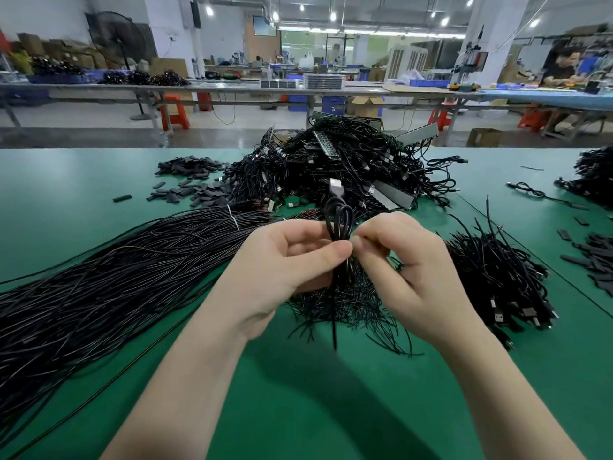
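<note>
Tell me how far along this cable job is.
Looks done: the heap of USB cables at right. In hand: the left hand and right hand pinch one looped cable, plug up. Probably left: the big tangled pile behind and the long cable bundle at left.

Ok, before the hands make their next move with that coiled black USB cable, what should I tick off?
1. Left hand pinches the coiled thin black USB cable at its waist: ok.
2. Right hand pinches the same waist: ok.
3. Silver metal plug stands free above the loops: ok.
4. Tail end tucked in: not ok, it hangs loose below the hands.
5. Coil secured by a wrap: cannot tell, fingers hide the waist.
6. Tail apart from the heap of loose thin black wires: cannot tell.
</note>
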Demonstrator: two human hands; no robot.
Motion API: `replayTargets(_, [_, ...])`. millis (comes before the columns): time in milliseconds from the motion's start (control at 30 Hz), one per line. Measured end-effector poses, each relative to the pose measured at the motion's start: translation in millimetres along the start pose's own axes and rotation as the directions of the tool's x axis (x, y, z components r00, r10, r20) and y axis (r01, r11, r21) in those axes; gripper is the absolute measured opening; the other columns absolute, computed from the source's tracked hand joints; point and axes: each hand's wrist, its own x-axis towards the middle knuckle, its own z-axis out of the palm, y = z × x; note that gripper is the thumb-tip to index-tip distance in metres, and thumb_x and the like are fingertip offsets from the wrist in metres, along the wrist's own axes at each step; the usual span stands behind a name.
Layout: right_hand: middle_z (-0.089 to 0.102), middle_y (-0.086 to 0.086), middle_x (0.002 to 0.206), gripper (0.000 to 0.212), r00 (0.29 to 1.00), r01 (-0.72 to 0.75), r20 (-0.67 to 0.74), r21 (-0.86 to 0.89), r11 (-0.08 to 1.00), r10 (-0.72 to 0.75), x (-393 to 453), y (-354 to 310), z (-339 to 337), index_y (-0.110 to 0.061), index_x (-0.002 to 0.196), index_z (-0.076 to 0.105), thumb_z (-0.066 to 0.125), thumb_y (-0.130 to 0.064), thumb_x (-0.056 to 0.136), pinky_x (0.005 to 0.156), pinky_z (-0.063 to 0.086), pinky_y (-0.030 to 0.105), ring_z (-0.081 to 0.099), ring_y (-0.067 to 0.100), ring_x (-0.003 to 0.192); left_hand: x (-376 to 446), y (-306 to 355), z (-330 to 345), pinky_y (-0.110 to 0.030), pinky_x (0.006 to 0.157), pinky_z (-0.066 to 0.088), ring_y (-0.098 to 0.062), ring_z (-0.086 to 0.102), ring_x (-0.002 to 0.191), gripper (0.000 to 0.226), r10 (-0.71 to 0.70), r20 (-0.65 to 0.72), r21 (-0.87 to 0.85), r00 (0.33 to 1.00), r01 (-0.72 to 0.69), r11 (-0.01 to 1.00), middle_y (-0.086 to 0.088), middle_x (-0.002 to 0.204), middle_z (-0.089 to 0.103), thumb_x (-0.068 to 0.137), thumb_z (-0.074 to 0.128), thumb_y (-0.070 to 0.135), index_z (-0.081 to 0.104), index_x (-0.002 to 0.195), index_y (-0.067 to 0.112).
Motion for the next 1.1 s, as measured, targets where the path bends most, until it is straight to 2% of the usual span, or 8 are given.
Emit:
replayTargets(167, [0.042,-0.007,0.059,0.022,0.965,-0.257,0.045,0.379,0.889,0.260,-0.3,-10.1,7.0,-0.004,0.073,0.058,0.053,-0.016,0.092,0.054,0.029,0.018,0.036,0.005,0.057,-5.4,-1.8,-2.2,-0.019,0.076,0.055,-0.011,0.073,0.087,0.023,0.358,-0.103,0.206,0.928,-0.332,0.920,0.004,0.092,0.077,0.071,0.080,0.015,0.078,0.090,0.027])
replayTargets(333, [0.042,0.006,0.062,0.017,0.812,-0.553,0.319,0.688,0.469,0.489,1.9,-15.3,7.8,-0.007,0.068,0.057,0.065,-0.016,0.080,0.052,0.030,0.024,0.036,0.014,0.055,-4.6,1.9,-16.6,-0.026,0.111,0.029,-0.027,0.037,0.139,0.049,0.217,0.179,0.525,0.960,-0.279,0.804,-0.031,0.150,0.034,0.095,0.054,0.001,0.034,0.136,-0.017])
replayTargets(400, [0.043,-0.002,0.059,0.013,0.725,-0.620,0.443,0.753,0.220,0.527,2.7,-16.2,7.4,-0.019,0.061,0.060,0.067,-0.018,0.072,0.047,0.034,0.017,0.039,0.006,0.049,-12.4,5.2,-9.7,-0.027,0.103,0.040,-0.025,0.049,0.129,0.025,0.414,0.380,0.664,0.827,-0.556,0.500,-0.034,0.134,0.051,0.088,0.062,-0.009,0.060,0.108,-0.023])
replayTargets(467, [0.042,-0.004,0.057,0.012,0.679,-0.636,0.487,0.764,0.109,0.550,2.8,-16.3,5.6,-0.022,0.058,0.060,0.065,-0.020,0.068,0.048,0.035,0.018,0.040,0.006,0.046,-10.6,8.7,1.4,-0.029,0.093,0.050,-0.018,0.059,0.117,0.027,0.677,0.079,0.720,0.732,-0.512,0.469,-0.008,0.122,0.063,0.079,0.071,-0.013,0.076,0.090,0.012])
replayTargets(533, [0.045,-0.001,0.061,0.013,0.735,-0.613,0.426,0.750,0.249,0.527,2.1,-15.5,3.9,-0.022,0.062,0.061,0.066,-0.021,0.074,0.050,0.038,0.019,0.043,0.009,0.052,-11.7,-1.2,-2.5,-0.024,0.088,0.046,-0.014,0.054,0.110,0.036,0.715,0.019,0.690,0.699,-0.527,0.497,0.008,0.121,0.053,0.078,0.075,-0.003,0.075,0.086,0.031])
replayTargets(700, [0.050,-0.004,0.073,0.018,0.903,-0.401,0.167,0.658,0.637,0.396,1.9,-14.0,6.6,-0.013,0.075,0.057,0.052,-0.020,0.090,0.065,0.042,0.014,0.046,0.005,0.069,-2.4,2.2,5.1,-0.028,0.058,0.045,-0.028,0.056,0.072,0.045,0.458,-0.104,0.437,0.883,-0.373,0.819,0.020,0.103,0.064,0.081,0.059,0.008,0.075,0.083,0.050])
replayTargets(800, [0.047,-0.013,0.067,0.017,0.956,-0.274,0.051,0.498,0.823,0.288,1.3,-11.6,4.6,-0.008,0.082,0.059,0.050,-0.016,0.094,0.059,0.035,0.015,0.039,0.003,0.062,-3.7,2.8,7.8,-0.026,0.075,0.052,-0.020,0.064,0.078,0.034,0.393,-0.159,0.313,0.906,-0.331,0.890,0.018,0.098,0.073,0.080,0.063,0.017,0.076,0.083,0.048])
replayTargets(1100, [0.049,-0.009,0.072,0.018,0.999,-0.012,-0.046,0.050,0.999,0.014,3.1,-8.1,-4.4,-0.005,0.078,0.057,0.052,-0.008,0.094,0.069,0.035,0.019,0.046,0.008,0.071,-6.2,5.3,6.3,-0.019,0.070,0.054,-0.005,0.069,0.080,0.028,0.142,-0.124,0.006,0.982,-0.143,0.990,0.003,0.088,0.076,0.067,0.083,0.028,0.077,0.094,0.029])
